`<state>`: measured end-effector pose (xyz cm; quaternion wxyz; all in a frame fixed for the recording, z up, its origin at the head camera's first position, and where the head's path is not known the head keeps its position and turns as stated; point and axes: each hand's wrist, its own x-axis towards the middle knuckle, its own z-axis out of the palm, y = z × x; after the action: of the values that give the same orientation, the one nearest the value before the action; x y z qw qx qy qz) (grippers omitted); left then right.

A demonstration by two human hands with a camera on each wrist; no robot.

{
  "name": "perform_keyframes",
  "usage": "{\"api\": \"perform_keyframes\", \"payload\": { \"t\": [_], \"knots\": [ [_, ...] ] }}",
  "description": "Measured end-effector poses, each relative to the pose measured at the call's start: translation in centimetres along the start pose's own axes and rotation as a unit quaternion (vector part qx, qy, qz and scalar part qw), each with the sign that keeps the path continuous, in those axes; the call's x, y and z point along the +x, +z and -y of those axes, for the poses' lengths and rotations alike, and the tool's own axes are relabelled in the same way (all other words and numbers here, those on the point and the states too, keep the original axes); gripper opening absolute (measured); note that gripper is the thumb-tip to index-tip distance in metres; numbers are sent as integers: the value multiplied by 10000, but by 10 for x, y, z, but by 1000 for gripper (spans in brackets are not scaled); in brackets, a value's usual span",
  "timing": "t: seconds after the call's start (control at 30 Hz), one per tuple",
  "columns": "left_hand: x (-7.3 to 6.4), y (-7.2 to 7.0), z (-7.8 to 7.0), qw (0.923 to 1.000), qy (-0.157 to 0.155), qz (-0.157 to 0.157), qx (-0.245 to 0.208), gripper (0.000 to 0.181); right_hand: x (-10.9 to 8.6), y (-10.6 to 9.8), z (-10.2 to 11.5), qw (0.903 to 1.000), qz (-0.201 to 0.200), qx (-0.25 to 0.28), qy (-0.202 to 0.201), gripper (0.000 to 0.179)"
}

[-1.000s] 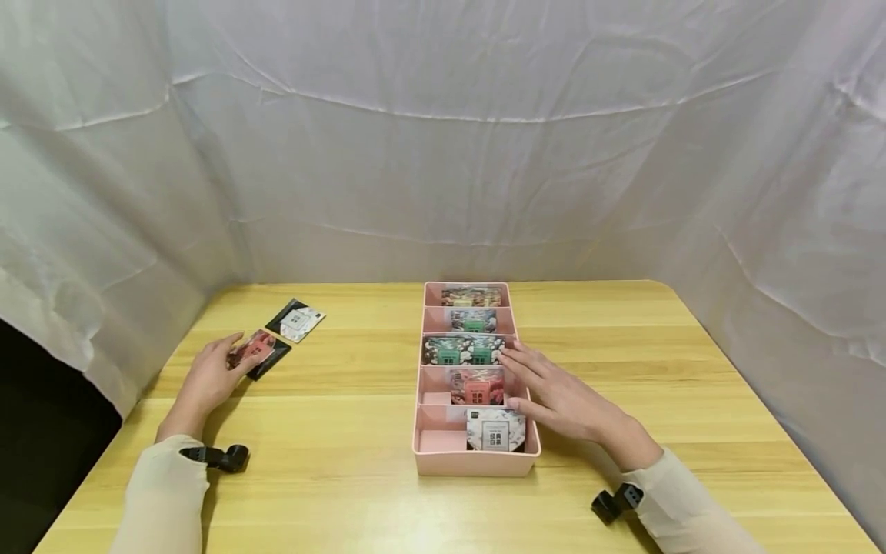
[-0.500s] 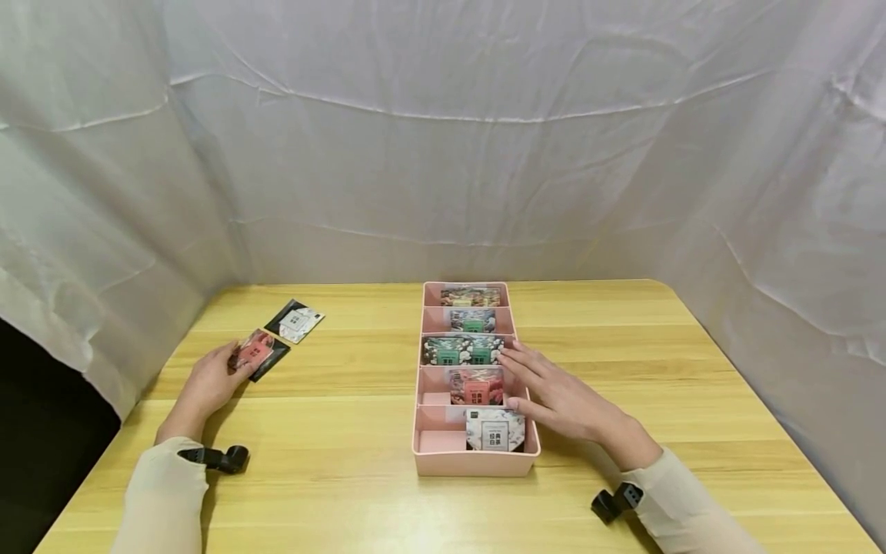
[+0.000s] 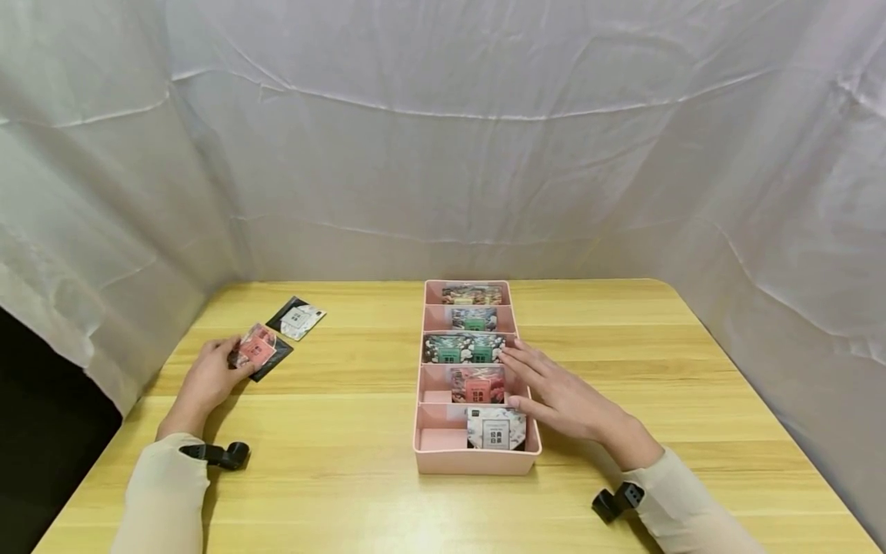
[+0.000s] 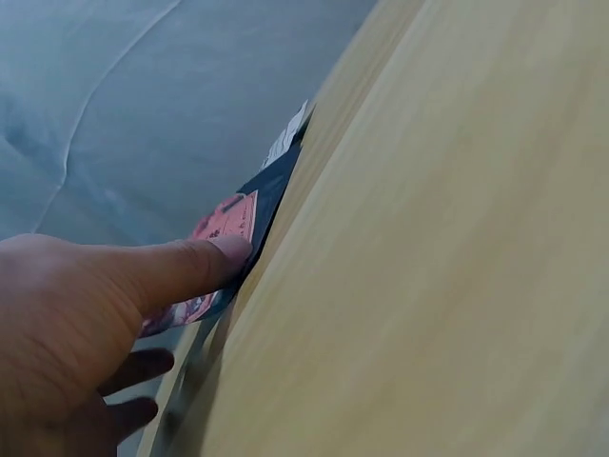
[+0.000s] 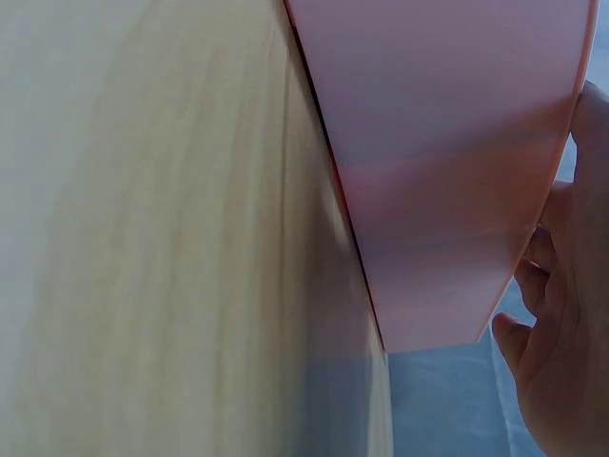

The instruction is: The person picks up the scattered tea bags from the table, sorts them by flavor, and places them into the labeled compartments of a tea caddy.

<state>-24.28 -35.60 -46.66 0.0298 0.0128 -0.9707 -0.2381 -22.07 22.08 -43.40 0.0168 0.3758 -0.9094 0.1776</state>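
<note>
Near the table's left side, my left hand (image 3: 211,377) pinches the near-left edge of a red-and-black tea bag sachet (image 3: 258,352). In the left wrist view its thumb (image 4: 195,271) lies across the sachet's printed face; part of the grip underneath is hidden. A white-and-black tea sachet (image 3: 300,318) lies flat just beyond. My right hand (image 3: 564,396) rests on the right rim of a pink divided box (image 3: 474,463), fingers extended. The box holds a white sachet (image 3: 495,428) in front, then a red sachet (image 3: 477,386), green sachets (image 3: 450,350), and others behind.
The box stands near the middle of the wooden table (image 3: 332,477), long side running away from me. Pale fabric (image 3: 443,169) hangs behind the table and at both sides. Each wrist wears a small black camera, such as the left camera (image 3: 235,455).
The red-and-black sachet has shifted slightly and its far corner appears raised, while more of its face shows beside my left fingers. My right hand and the box have stayed in place.
</note>
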Motion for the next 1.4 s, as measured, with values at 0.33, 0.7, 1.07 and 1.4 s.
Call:
{"api": "perform_keyframes", "payload": {
  "t": [0.33,0.7,1.07,1.4],
  "knots": [
    [-1,-1,0,9979,170,-504,-357,68,0,0,0,10000,-28,-20,-10,68],
    [-1,-6,0,9920,85,-797,-974,55,1,0,0,9999,-81,-28,-72,68],
    [-3,-14,-20,9924,486,-558,-978,54,0,1,0,9999,-89,-10,-91,68],
    [-4,-23,-42,9925,759,-499,-818,55,1,0,0,10000,-49,15,-50,67]
  ]
}}
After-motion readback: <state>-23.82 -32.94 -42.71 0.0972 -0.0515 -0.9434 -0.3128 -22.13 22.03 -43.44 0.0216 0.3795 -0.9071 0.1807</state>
